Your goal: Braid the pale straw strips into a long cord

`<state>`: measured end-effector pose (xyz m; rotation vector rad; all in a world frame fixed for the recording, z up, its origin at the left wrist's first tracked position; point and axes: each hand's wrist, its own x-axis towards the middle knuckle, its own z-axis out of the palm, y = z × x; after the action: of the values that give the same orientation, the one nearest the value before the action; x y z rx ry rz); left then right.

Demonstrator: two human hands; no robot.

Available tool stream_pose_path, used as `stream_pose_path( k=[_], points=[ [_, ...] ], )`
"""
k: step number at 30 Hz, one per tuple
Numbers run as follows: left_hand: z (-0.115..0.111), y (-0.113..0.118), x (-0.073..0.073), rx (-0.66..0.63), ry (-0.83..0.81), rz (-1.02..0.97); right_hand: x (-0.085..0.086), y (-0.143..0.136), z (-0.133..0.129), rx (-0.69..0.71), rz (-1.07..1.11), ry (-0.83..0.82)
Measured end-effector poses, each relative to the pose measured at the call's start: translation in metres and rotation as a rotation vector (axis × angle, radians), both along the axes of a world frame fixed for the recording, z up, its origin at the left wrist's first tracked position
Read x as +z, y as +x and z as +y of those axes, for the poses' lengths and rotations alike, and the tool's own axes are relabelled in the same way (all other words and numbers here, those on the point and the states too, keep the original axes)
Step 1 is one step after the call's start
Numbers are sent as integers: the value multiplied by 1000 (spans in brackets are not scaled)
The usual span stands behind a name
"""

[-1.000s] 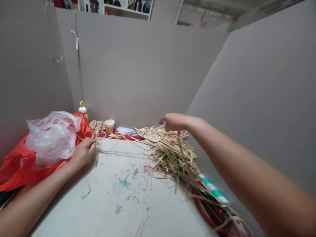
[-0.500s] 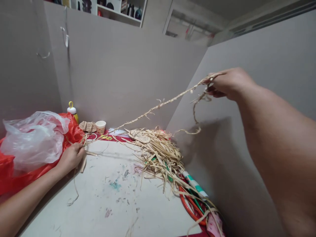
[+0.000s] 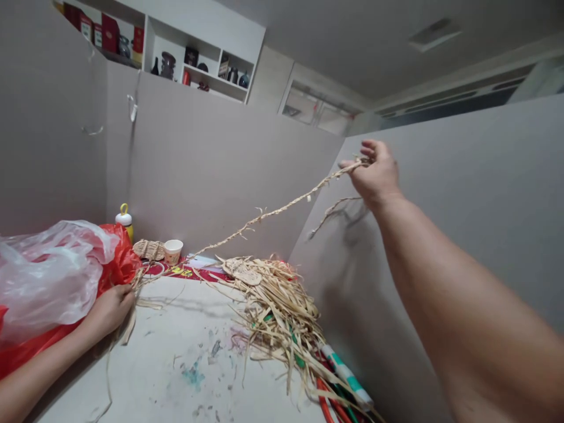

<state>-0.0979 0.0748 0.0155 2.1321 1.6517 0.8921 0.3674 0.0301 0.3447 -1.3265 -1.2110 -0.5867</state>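
A twisted straw cord (image 3: 282,208) stretches slantwise above the table, from the left edge up to the right. My right hand (image 3: 376,170) holds its upper end, raised in front of the right-hand panel; the thumb presses the cord while some fingers are spread. A loose tail of cord (image 3: 332,210) hangs by that wrist. My left hand (image 3: 115,305) is closed on the straw strands (image 3: 137,281) at the cord's lower end, beside the bags. Dry straw strips (image 3: 286,299) lie heaped at the table's right, with a woven straw sole (image 3: 241,271) on top.
The white tabletop (image 3: 163,358) has paint stains. At left sit a clear plastic bag (image 3: 53,276) and a red bag (image 3: 126,258). Behind are a yellow-and-white bottle (image 3: 124,221), a woven piece (image 3: 148,249) and a paper cup (image 3: 173,251). Grey panels (image 3: 220,170) enclose the table.
My right hand has turned, its fingers lifting and spreading, with the cord still stretched. The loose tail has swung up beside the wrist. The camera view has tilted upward.
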Motion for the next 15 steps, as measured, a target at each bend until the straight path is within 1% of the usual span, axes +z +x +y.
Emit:
stream_pose_path(
  k=[4, 7, 9, 11, 13, 15],
  points=[
    [2, 0, -1, 29, -20, -103, 8, 19, 0, -40, -98, 46],
    [1, 0, -2, 80, -72, -205, 17, 29, -2, -14, -127, 73],
    [1, 0, -3, 114, -158, -340, 25, 34, -5, 4, -166, 105],
    [3, 0, -5, 134, -239, -522, 34, 38, -11, 0, -195, 140],
    [4, 0, -8, 150, -291, -703, 41, 40, -18, -29, -192, 154],
    [4, 1, -8, 166, -330, -827, 43, 39, -26, -66, -180, 146]
  ],
)
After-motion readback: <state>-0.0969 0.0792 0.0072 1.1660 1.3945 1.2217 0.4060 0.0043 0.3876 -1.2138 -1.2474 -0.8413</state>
